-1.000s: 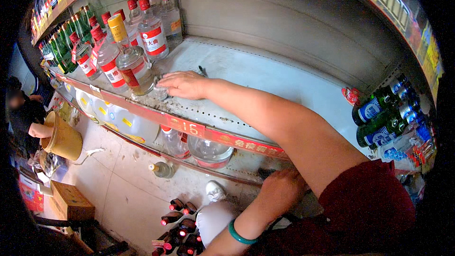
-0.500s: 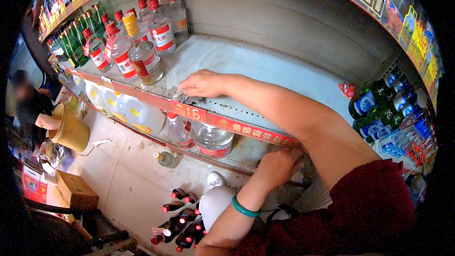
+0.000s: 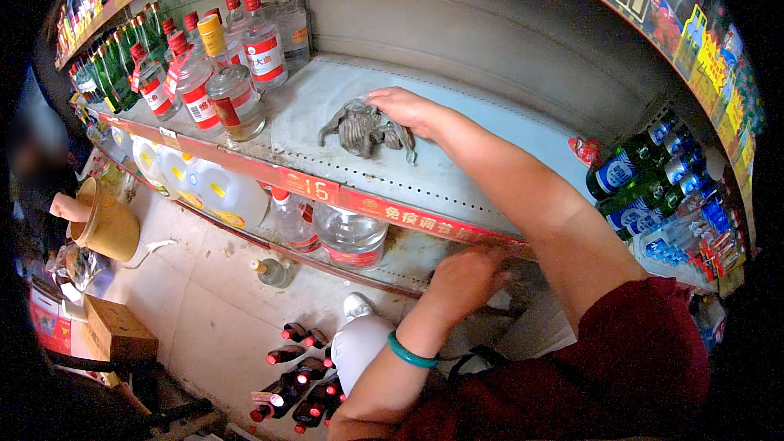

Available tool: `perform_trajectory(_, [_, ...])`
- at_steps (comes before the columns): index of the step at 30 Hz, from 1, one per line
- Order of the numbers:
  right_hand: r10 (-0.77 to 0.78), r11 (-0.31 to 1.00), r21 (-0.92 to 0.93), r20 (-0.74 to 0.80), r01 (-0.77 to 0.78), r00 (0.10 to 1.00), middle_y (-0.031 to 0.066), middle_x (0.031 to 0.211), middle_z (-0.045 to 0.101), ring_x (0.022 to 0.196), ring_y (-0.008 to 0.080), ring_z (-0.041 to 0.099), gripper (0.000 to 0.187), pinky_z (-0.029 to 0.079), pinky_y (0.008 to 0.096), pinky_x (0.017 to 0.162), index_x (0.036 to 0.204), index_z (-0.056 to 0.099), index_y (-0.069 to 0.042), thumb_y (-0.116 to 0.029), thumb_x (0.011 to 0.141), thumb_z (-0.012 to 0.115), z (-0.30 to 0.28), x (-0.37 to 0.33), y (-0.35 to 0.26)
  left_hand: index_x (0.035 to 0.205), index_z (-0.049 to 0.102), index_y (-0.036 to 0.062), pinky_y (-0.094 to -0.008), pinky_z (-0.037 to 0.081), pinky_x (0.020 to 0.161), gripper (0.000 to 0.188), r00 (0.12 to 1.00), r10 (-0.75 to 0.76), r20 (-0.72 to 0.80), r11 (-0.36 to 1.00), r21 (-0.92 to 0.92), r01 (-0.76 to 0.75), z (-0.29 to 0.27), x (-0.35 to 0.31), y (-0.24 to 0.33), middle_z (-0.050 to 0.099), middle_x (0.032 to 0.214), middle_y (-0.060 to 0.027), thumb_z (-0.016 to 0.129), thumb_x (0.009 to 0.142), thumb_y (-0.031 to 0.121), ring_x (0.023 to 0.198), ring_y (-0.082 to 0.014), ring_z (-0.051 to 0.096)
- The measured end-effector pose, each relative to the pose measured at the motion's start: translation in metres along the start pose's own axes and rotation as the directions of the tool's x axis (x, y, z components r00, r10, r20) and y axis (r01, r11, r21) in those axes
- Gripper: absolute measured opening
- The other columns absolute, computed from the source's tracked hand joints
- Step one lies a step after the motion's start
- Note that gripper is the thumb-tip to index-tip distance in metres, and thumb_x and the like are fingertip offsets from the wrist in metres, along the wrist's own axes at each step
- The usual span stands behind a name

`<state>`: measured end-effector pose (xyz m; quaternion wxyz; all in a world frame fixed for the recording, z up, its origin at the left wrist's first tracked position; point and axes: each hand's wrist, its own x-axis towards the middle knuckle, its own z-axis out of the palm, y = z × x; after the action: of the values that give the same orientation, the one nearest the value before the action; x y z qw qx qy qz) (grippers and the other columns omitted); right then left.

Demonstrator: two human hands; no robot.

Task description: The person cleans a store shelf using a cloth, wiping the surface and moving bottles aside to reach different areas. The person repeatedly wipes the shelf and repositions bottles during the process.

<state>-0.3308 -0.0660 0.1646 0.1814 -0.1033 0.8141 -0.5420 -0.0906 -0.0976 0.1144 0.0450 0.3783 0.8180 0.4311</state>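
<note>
Currently, a crumpled grey cloth (image 3: 359, 135) is lying on a pale shelf (image 3: 457, 188). The person's right hand (image 3: 408, 110) is resting its fingers, close together, on the cloth's far right edge; whether they are pinching it, one cannot tell. The left hand (image 3: 467, 279) is hanging near the red front strip (image 3: 425, 222), its fingers too blurred to show any grip. Judging by the surface, things are looking partway along: the broad middle is appearing mostly pale, while a greyer, smudged stretch is showing beside the clear red-capped bottles (image 3: 268, 65) on the left. Green bottles (image 3: 627, 171) are crowding the right end, and a grey back panel (image 3: 457, 24) is rising behind. Below, dark bottles (image 3: 286, 354) are clustering on the tiled floor (image 3: 200, 310), with a yellow bucket (image 3: 112, 227) standing farther left.
</note>
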Motion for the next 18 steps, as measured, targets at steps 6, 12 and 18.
perform_trajectory(6, [-0.582,0.702,-0.550,-0.076,0.454,0.809,0.0189,0.117,0.054,0.113,0.0300,0.049,0.038,0.038,0.0379,0.096,0.117,0.056,-0.011,-0.035,0.088,0.048,-0.016,0.004,0.014,0.109,0.054,0.0046,-0.0429,0.047,0.081,0.035,0.999,0.006,-0.042,1.000,0.011,-0.006,0.005,0.000,-0.004,0.058,0.106,-0.0185,0.060,0.080,0.024,0.098,-0.0339,0.056])
perform_trajectory(12, [-0.455,0.396,-0.849,0.149,0.350,0.878,0.0125,0.143,0.027,0.127,0.0378,0.030,0.049,0.029,0.0401,0.105,0.129,0.046,-0.018,-0.042,0.086,0.049,0.022,-0.027,0.028,0.105,0.054,0.0034,-0.0414,0.050,0.075,0.034,0.997,0.031,-0.076,0.996,0.080,-0.025,0.008,0.002,-0.004,0.059,0.102,-0.0175,0.061,0.079,0.025,0.092,-0.0328,0.059])
perform_trajectory(18, [-0.564,0.245,-0.823,0.309,0.513,0.766,0.0115,0.134,0.042,0.123,0.0345,0.038,0.041,0.032,0.0388,0.103,0.126,0.048,-0.014,-0.026,0.087,0.049,-0.006,-0.002,0.045,0.101,0.055,0.0029,-0.0395,0.053,0.061,0.034,0.992,0.068,-0.109,0.990,0.130,-0.054,0.021,-0.001,-0.006,0.060,0.090,-0.0174,0.062,0.078,0.026,0.078,-0.0307,0.063])
